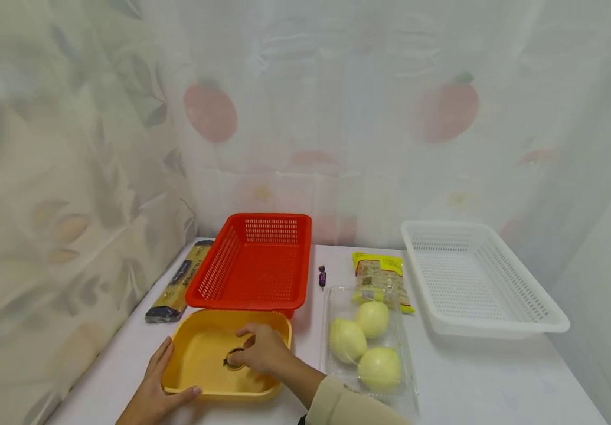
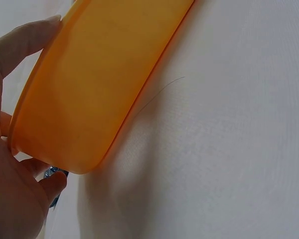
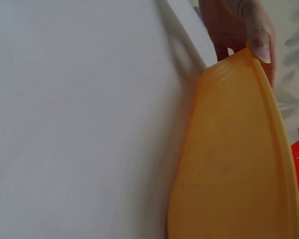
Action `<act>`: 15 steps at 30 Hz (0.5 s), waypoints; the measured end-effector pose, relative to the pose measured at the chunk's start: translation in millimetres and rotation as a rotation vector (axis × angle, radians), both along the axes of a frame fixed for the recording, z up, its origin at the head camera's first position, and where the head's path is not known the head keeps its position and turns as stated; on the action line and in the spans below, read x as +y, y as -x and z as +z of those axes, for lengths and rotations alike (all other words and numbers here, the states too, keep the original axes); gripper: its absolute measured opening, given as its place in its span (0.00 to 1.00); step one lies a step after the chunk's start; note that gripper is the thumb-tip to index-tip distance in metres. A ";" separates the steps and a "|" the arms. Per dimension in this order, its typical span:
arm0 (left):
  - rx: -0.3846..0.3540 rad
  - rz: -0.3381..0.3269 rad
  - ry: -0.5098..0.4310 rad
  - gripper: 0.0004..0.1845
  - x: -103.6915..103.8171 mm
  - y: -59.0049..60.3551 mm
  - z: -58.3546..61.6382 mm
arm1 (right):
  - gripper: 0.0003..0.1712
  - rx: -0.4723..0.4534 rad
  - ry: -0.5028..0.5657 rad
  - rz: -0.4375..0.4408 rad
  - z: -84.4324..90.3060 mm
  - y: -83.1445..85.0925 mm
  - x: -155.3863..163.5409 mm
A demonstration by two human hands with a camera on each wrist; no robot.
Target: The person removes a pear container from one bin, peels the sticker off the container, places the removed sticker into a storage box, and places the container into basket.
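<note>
A shallow yellow tray lies at the table's near edge, in front of a red basket. My left hand holds its near left corner, thumb on the front rim and fingers along the side. The left wrist view shows that hand clasping the yellow tray from outside. Inside the tray my right hand pinches a small dark round object, mostly hidden under the fingers. The right wrist view shows the yellow tray from outside, with the left thumb on its rim.
A red basket stands behind the tray, with a dark long packet to its left. A white basket is at the right. Between them lie a purple candy, a yellow packet and a clear pack of three pale round fruits.
</note>
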State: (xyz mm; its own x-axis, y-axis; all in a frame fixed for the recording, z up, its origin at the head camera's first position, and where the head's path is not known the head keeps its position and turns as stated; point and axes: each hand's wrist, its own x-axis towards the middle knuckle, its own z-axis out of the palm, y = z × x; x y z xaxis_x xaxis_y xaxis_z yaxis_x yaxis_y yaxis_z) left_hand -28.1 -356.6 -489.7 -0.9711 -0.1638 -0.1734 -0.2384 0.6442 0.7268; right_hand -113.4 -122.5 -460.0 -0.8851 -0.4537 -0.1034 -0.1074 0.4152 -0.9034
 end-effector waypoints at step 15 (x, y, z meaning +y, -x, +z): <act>-0.076 0.011 0.021 0.65 -0.4 3.9 2.2 | 0.25 -0.043 0.209 0.094 36.2 -2.5 26.4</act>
